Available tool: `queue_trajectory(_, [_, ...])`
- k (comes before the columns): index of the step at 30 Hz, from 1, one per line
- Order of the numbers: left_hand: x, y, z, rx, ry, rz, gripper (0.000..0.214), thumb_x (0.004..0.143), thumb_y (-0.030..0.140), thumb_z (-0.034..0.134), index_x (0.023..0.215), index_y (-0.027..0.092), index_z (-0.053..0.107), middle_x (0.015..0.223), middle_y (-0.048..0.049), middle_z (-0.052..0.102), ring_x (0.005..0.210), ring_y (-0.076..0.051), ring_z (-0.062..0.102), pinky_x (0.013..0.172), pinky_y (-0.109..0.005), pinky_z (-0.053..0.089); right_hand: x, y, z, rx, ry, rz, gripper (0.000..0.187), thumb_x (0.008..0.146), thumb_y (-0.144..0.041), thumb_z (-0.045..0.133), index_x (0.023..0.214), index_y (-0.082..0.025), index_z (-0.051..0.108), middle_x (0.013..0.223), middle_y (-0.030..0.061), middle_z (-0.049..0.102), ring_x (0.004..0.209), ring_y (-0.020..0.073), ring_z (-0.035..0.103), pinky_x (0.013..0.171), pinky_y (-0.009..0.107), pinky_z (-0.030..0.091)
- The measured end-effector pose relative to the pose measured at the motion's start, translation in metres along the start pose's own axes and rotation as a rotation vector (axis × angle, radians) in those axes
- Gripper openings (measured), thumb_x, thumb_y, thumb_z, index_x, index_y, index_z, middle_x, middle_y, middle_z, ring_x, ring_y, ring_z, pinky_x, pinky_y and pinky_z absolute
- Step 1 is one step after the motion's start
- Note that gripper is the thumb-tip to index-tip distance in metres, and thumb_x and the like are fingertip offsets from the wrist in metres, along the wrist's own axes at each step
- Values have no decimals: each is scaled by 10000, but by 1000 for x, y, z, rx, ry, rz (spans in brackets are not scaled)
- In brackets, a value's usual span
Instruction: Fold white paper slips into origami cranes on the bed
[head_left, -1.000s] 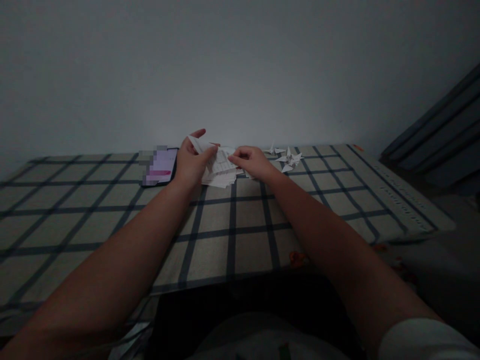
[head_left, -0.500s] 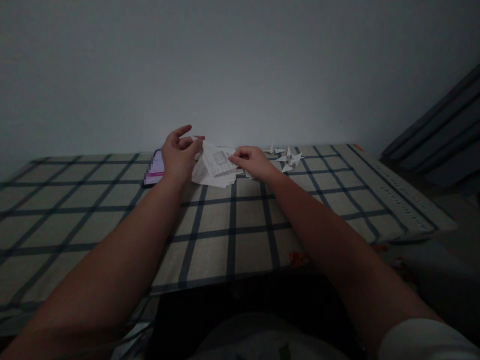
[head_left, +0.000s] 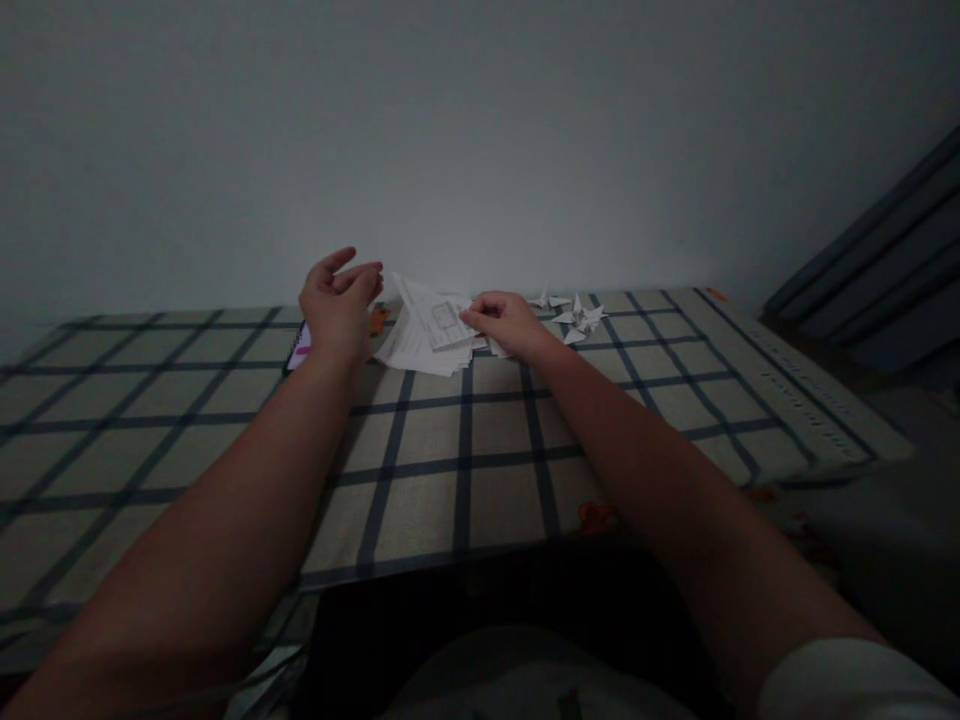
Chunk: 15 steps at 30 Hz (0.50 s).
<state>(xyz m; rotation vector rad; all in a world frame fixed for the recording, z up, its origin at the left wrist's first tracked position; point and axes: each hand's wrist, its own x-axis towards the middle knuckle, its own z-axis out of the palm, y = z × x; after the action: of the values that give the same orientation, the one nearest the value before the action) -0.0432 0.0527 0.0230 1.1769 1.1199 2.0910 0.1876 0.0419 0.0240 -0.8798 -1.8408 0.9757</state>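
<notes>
The right hand (head_left: 504, 322) pinches the right edge of a stack of papers (head_left: 427, 338) lying on the checked bed cover (head_left: 465, 440). The left hand (head_left: 337, 300) hovers released, fingers loosely curled, just left of the stack and above a phone (head_left: 298, 350). Folded paper cranes (head_left: 579, 320) lie near the right hand.

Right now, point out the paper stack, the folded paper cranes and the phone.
paper stack (head_left: 429, 335), head view, middle of top sheet.
folded paper cranes (head_left: 579, 318), head view, on the biggest crane.
phone (head_left: 298, 350), head view, lit screen corner.
</notes>
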Motion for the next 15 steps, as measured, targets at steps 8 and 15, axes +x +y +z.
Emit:
queue_trajectory(8, [-16, 8, 14, -149, -259, -505, 333, 942, 516, 648, 993, 188, 671, 943, -95, 740, 909, -203, 728, 693, -265, 590, 6, 8, -3, 155, 124, 75, 206, 888, -351, 701, 819, -162, 654, 748, -7, 620, 632, 99, 537, 620, 236, 472])
queue_trajectory(15, [-35, 11, 20, -103, -409, -575, 78, 916, 183, 679, 861, 131, 695, 896, -67, 727, 766, -155, 692, 680, -273, 629, 9, 16, -4, 47, 112, 82, 282, 948, -351, 647, 1108, -134, 728, 852, 47, 700, 670, 125, 602, 668, 273, 537])
